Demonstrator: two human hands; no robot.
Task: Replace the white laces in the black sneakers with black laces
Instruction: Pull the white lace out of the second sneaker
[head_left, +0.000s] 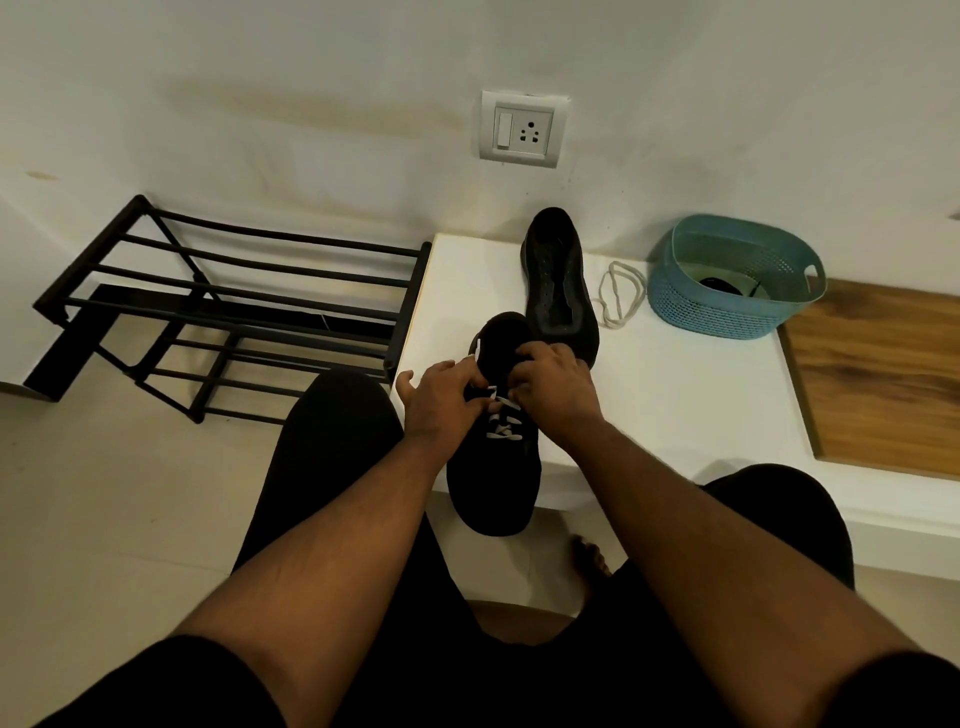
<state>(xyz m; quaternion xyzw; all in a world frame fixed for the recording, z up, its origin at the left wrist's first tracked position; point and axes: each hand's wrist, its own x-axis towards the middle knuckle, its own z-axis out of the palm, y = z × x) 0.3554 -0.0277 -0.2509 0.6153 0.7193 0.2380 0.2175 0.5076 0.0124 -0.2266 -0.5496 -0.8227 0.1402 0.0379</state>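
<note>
**At the tabletop edge: both hands on a laced sneaker**

At the near left corner of the white tabletop (675, 405), both forearms reach forward and meet over a black sneaker (493, 478) whose toe hangs past the edge toward the person. The left hand (441, 400) lies palm down on the shoe's left side, thumb spread toward 10 o'clock, fingers curled in at the lacing. The right hand (556, 384) covers the collar from the right, knuckles up, fingers bent down onto the upper end of the white lace (501, 426). Both seem to pinch that lace near the top eyelets, though the fingertips are hidden, so the exact hold is unclear. Several white crossings remain threaded below the hands.

At 12 o'clock from that shoe a second sneaker (558, 283) lies on the tabletop with no lace in it, its heel end just beside the right hand. At 3 o'clock from it a loose lace (621, 296) lies in loops, between the shoe and a blue basket (727, 306). The perforated basket holds something dark on a pale bottom; what it is cannot be told.

At 3 o'clock past the basket, the tabletop turns to a wood panel (883, 379). At 9 o'clock a black metal rack (234, 301) stands on the pale floor against the white wall, which carries a socket plate (524, 130) at 12 o'clock. Dark shorts cover the person's legs, and toes show under the tabletop.
</note>
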